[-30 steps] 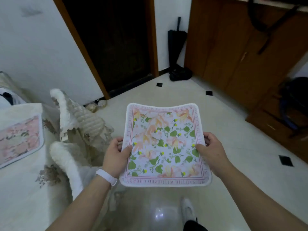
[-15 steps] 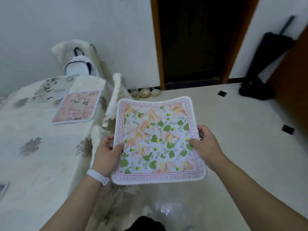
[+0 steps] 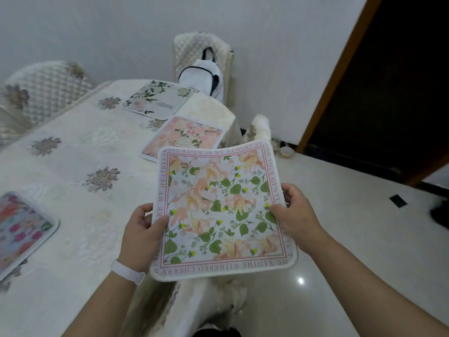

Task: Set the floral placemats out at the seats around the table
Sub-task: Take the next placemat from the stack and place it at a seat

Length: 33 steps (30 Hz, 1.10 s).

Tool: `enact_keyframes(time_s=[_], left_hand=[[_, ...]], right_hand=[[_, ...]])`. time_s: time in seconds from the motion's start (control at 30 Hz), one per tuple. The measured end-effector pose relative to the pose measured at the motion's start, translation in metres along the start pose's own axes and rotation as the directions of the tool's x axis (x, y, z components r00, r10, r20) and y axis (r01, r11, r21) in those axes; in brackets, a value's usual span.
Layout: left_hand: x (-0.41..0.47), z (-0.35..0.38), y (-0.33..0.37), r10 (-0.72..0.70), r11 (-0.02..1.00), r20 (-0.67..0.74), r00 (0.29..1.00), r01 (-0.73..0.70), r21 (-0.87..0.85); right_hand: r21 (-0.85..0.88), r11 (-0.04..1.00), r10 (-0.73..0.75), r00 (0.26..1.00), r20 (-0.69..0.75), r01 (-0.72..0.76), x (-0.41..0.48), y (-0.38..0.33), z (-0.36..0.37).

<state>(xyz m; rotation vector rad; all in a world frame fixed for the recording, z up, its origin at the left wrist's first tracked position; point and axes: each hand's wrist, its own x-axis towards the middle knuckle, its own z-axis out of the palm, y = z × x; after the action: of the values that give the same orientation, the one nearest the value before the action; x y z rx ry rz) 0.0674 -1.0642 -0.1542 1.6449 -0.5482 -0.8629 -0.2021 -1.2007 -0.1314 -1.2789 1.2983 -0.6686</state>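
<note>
Holding a square white fabric placemat printed with peach flowers and green leaves (image 3: pixel 218 210), side edges pinched by my left hand (image 3: pixel 139 235) and right hand (image 3: pixel 295 217), over the corner of the cream-clothed counter (image 3: pixel 80 152). I have turned here from the doorway. Three laid floral placemats (image 3: pixel 184 138) are visible, and I judge this seat next.

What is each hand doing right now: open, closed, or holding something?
The left hand grips the left edge of the floral placemat, thumb on top.
The right hand grips its right edge.

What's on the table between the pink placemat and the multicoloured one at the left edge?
Head view: only bare tablecloth with grey flower motifs lies between the pink placemat and the multicoloured placemat.
</note>
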Motion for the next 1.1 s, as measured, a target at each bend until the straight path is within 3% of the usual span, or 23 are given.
enact_keyframes(time_s=[0.17, 0.37, 0.6, 0.87, 0.97, 1.1], left_hand=[[0.037, -0.033, -0.006, -0.038, 0.999, -0.111, 0.993, 0.035, -0.034], [0.032, -0.081, -0.041, -0.148, 0.989, -0.323, 0.935, 0.133, -0.068], [0.007, -0.115, -0.067, -0.257, 0.966, -0.565, 0.784, 0.203, -0.158], [-0.017, -0.122, -0.081, -0.392, 0.915, -0.753, 0.529, 0.31, -0.259], [-0.014, -0.129, -0.08, -0.364, 0.917, -0.798, 0.48, 0.334, -0.217], [-0.007, -0.147, -0.088, -0.358, 0.905, -0.81, 0.465, 0.385, -0.18]], right_hand=[[-0.085, 0.996, -0.008, 0.995, 0.103, 0.017, 0.048, -0.031, 0.053], [-0.198, 0.979, 0.015, 0.942, 0.335, 0.055, 0.083, -0.047, 0.128], [-0.28, 0.951, 0.064, 0.807, 0.587, 0.128, 0.117, -0.041, 0.214], [-0.302, 0.919, 0.105, 0.58, 0.808, 0.253, 0.142, -0.037, 0.29], [-0.3, 0.907, 0.114, 0.515, 0.85, 0.295, 0.149, -0.035, 0.317], [-0.326, 0.885, 0.125, 0.503, 0.855, 0.334, 0.151, -0.031, 0.343]])
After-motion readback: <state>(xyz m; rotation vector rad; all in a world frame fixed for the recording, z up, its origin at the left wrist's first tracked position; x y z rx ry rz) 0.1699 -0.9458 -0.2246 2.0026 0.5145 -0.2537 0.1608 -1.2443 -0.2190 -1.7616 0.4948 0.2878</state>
